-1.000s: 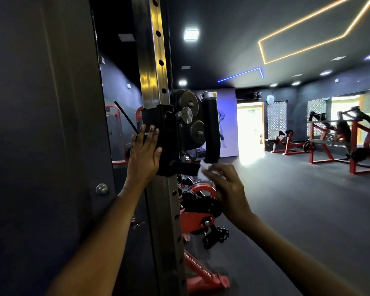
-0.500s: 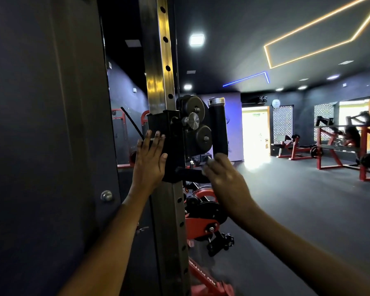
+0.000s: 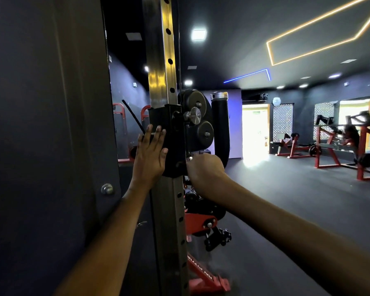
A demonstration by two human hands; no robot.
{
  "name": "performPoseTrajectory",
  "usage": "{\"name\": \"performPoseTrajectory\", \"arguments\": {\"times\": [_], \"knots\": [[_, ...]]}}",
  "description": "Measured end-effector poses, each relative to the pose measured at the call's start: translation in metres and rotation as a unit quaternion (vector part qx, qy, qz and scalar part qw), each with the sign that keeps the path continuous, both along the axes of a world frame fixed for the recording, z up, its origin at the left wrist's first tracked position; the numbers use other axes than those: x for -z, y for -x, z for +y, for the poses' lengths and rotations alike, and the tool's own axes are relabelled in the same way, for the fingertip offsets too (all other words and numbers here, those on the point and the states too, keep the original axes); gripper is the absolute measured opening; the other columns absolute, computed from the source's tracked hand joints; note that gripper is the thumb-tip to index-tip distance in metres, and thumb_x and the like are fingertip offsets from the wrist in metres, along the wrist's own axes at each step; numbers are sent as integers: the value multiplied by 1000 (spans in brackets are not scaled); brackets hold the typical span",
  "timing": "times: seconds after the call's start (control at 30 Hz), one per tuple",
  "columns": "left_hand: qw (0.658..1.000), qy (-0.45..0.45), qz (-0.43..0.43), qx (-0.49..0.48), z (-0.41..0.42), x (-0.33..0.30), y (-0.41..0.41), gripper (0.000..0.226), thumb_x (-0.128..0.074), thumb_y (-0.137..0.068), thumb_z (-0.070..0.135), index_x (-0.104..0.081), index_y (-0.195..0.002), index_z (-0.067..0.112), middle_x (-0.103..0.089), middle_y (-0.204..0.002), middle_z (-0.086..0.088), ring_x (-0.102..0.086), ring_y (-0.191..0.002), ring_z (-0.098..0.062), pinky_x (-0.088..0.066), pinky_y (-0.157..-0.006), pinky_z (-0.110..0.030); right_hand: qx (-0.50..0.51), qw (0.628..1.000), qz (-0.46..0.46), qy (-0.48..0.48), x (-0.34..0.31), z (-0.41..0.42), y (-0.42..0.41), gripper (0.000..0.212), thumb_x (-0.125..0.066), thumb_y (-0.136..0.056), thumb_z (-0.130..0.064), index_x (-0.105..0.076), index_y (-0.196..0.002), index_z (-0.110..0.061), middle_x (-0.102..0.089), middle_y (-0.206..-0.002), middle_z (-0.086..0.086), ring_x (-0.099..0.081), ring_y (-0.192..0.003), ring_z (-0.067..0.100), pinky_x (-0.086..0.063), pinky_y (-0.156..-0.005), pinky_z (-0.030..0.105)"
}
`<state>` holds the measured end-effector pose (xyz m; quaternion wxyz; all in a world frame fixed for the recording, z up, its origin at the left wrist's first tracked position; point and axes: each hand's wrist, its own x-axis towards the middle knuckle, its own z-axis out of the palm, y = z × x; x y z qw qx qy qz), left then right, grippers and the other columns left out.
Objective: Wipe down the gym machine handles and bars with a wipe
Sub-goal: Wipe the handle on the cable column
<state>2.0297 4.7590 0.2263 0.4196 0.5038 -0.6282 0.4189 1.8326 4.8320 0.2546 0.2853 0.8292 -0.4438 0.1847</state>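
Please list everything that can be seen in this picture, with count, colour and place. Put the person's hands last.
upright post: one, steel with holes, centre
pulley carriage: one, black, clamped on the post
pulley wheels: two, dark grey, on the carriage
padded handle: one, black with silver cap, right of the wheels
red machines: several, far right
panel: one, dark, left
left hand: flat against the carriage
right hand: curled below the wheels; wipe not visible
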Motion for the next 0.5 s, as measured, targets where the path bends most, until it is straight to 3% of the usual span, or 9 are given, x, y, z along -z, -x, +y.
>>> {"name": "performPoseTrajectory", "arguments": {"times": [0.07, 0.17, 0.33, 0.43, 0.5], "knots": [[1000, -4, -1, -3, 0, 0, 0, 56, -27, -99, 31, -27, -151, 9, -21, -159, -8, 16, -147, -6, 14, -119, -28, 8, 998, -49, -25, -6, -9, -8, 27, -40, -92, 0, -63, -106, -3, -62, -109, 12, -59, -105, 29, -39, -67, 31], [1000, -11, -5, -7, 1, 0, -2, 56, -25, -100, 31, -27, -151, 9, -22, -159, -9, 15, -147, -6, 13, -119, -29, -68, 987, -131, -62, -4, -32, -24, 20, -46, -93, -4, -62, -102, 2, -61, -104, 18, -60, -101, 34, -45, -68, 34], [1000, -17, -6, -16, 2, 0, -1, 56, -24, -100, 32, -25, -152, 9, -19, -160, -9, 17, -146, -6, 13, -119, -28, -174, 980, 65, 67, 38, -50, -14, 26, -43, -93, -5, -61, -109, 4, -55, -118, 19, -49, -118, 32, -51, -83, 39], [999, -27, -11, -30, 4, 0, -1, 57, -21, -101, 34, -22, -152, 10, -17, -161, -8, 17, -146, -7, 15, -118, -28, -197, 946, 164, 199, 66, -73, 3, 15, -65, -79, -12, -73, -88, -3, -68, -104, 14, -54, -119, 30, -48, -96, 40], [999, -36, -10, -34, 5, 0, -1, 57, -20, -101, 35, -22, -153, 11, -18, -161, -8, 13, -147, -10, 15, -118, -28, -224, 936, 158, 219, 86, -87, 15, 19, -75, -72, -16, -72, -89, -8, -69, -104, 9, -56, -117, 25, -46, -99, 37]]}}
